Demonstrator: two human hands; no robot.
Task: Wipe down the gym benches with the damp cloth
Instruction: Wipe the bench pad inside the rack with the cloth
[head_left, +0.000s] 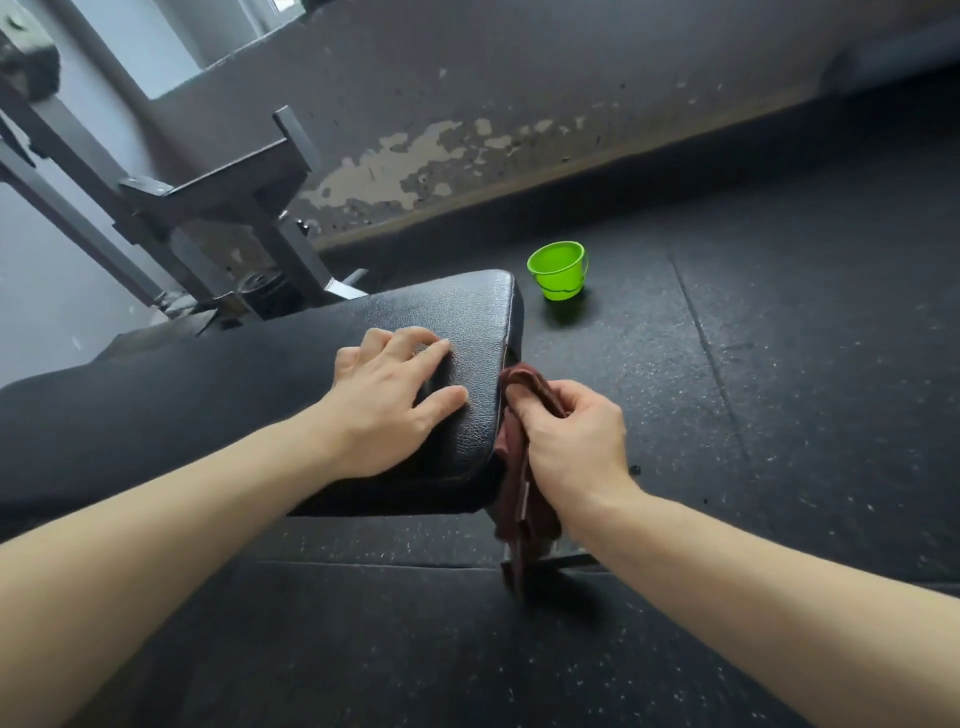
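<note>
A black padded gym bench (447, 312) runs from the left edge to the middle of the view, its textured end facing right. My left hand (387, 392) rests flat on top of the pad near that end, fingers spread. My right hand (569, 441) grips a dark brown cloth (524, 512) against the bench's right side edge. Part of the cloth bunches above my fingers and the rest hangs down below the pad toward the floor.
A small green bucket (558, 270) stands on the black rubber floor (753, 364) just past the bench end. A grey metal machine frame (223, 202) rises behind the bench at left. A dark wall with peeling paint (441, 150) runs along the back.
</note>
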